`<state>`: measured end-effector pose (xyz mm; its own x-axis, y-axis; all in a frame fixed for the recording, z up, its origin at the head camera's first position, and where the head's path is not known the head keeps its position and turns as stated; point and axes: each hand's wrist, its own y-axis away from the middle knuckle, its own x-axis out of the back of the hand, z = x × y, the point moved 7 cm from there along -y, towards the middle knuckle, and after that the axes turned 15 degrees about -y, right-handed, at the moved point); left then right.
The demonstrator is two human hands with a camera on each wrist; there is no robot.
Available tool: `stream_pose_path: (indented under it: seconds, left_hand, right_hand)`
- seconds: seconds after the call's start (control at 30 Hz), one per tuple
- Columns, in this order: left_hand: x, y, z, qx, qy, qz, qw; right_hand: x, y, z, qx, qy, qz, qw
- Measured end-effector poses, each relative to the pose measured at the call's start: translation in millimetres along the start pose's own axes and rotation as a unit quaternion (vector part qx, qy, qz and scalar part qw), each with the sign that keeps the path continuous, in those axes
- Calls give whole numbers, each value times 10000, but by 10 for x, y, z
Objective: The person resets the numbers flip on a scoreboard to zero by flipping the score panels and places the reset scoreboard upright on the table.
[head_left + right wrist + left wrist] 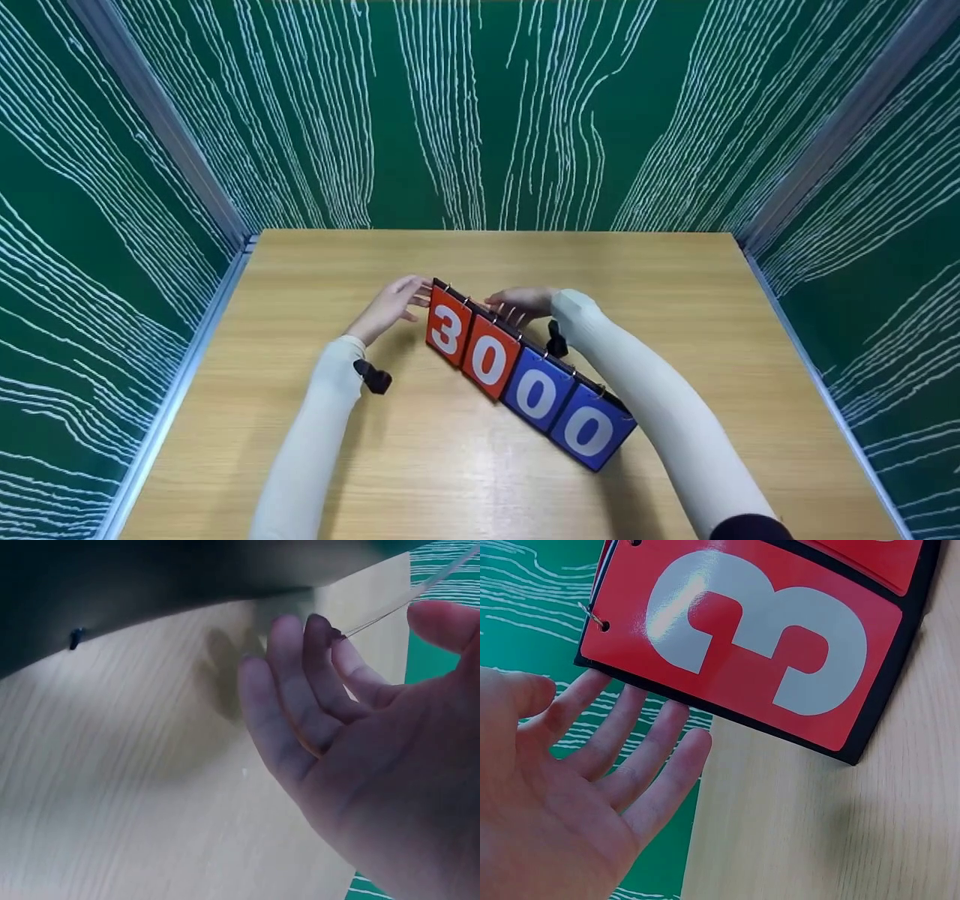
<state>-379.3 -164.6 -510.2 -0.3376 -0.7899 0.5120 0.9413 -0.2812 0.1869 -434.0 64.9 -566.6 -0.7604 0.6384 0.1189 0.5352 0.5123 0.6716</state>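
A flip scoreboard point(517, 375) with a black back stands slanted over the middle of the table, its ringed cards reading 3 and 0 on red, 0 and 0 on blue. My left hand point(390, 306) is at its left end. In the left wrist view, the fingers point(660, 784) are spread and nearly straight, their tips at the black edge beside the red 3 card point(742, 637). Behind the top edge is my right hand point(527, 300), partly hidden. The right wrist view shows its fingers point(285, 682) loosely bent, thumb apart, with a thin clear strand point(405, 600) reaching the fingertips.
The wooden table point(337, 255) is bounded by green walls point(675, 97) with white wavy lines and grey metal corner posts point(172, 127). Each wrist carries a small black device point(373, 376) on a pale sleeve point(307, 450).
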Motion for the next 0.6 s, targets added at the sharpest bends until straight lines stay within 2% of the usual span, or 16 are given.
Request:
stream_pose_path:
  seconds: [0.33,0.6]
  left_hand:
    - [-6,-3,-24,65,54,-18,10000]
    - [-18,-19,-18,78,98,7,9999]
  right_hand:
    - [112,195,-91,182,-383,598,9973]
    - [177,390,-232,500,-559,1256,9892]
